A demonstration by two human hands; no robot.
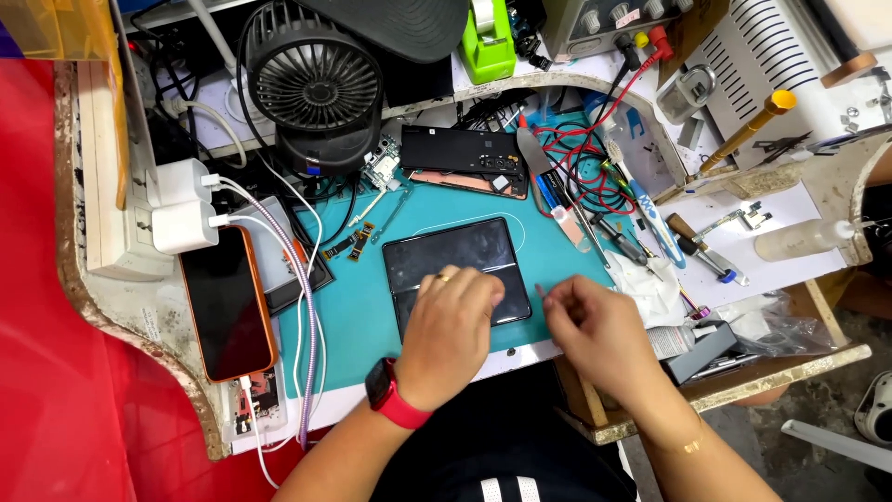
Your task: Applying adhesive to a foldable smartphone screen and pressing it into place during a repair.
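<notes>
The left hand [451, 321] lies flat, fingers spread, on the black panel [455, 270] on the teal mat [348, 307]. The right hand [590, 330] pinches a small tool [540, 291] just beside the panel.

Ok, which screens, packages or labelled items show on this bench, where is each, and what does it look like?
Dark panel: mat centre, under the left hand; black, glossy, unlit.
Orange-cased phone: left edge, cable plugged in; black screen, off.
Black phone body: behind the mat, below the fan; flat, rectangular.
Glue tube: beside the right hand; white with black cap, print too small to tell.
</notes>
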